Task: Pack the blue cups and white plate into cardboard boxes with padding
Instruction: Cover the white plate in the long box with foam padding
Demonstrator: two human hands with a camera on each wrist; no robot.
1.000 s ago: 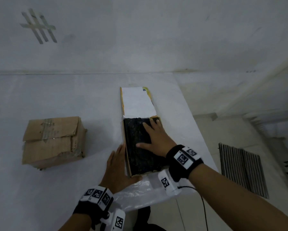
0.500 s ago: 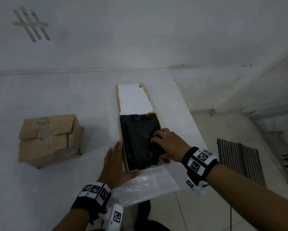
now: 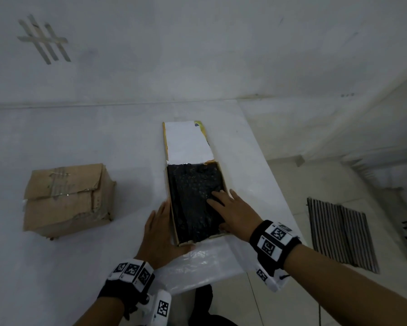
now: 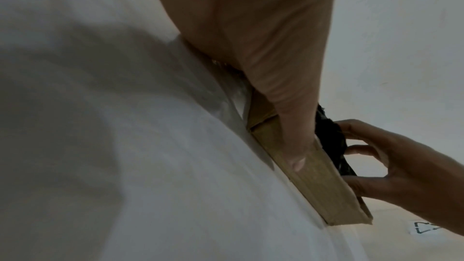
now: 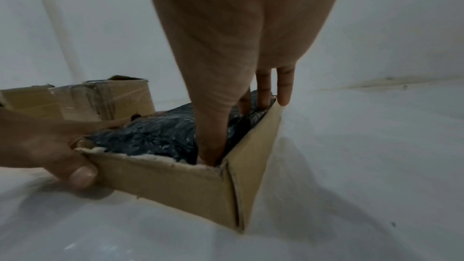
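Two boxes on the bench: taped brown box well apart to the left, looking done; flat open box near the right edge, filled with black bubble padding, lid flap lying open, so closing left; no cups or plate showing. Long axis running straight away, flap end far. Right hand flat, fingers pressing the padding down; left hand open against the near left wall, neither grip closed.

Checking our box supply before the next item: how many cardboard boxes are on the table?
2. An open flat box filled with black padding sits between the hands; a taped closed box stands to its left. No others show.
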